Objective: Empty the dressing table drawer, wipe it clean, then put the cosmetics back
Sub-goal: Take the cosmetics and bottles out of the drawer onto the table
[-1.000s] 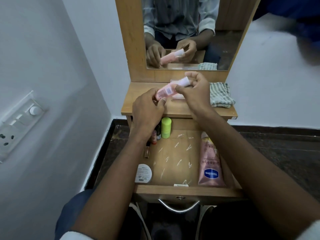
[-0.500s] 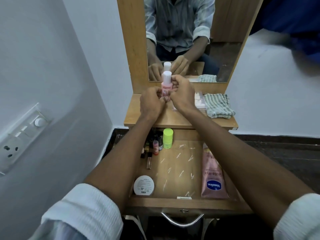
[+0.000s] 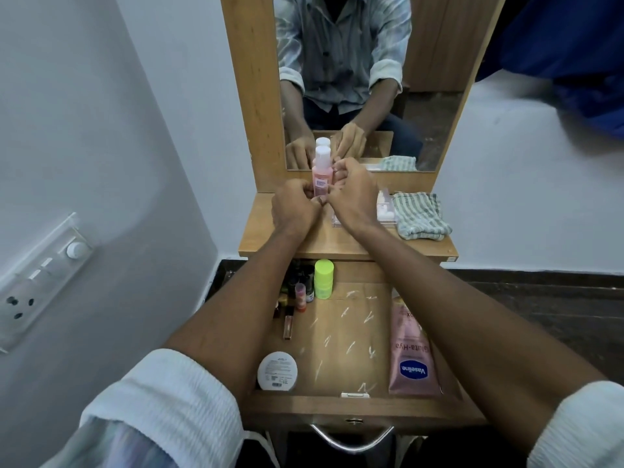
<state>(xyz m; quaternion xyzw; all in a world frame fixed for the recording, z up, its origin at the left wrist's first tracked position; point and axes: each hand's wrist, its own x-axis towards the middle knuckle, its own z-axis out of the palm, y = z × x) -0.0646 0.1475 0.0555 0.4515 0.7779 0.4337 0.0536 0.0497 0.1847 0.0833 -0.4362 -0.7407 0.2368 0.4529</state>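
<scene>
Now both hands hold pink btl (image 3: 320, 177).

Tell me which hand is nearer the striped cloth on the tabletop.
Right. The right hand is at the pink bottle, just left of the striped cloth; the left hand is on the bottle's far side, farther away.

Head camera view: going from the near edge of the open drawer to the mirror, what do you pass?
Drawer handle → white round tin → green-capped bottle → both hands holding the pink bottle → mirror.
</scene>
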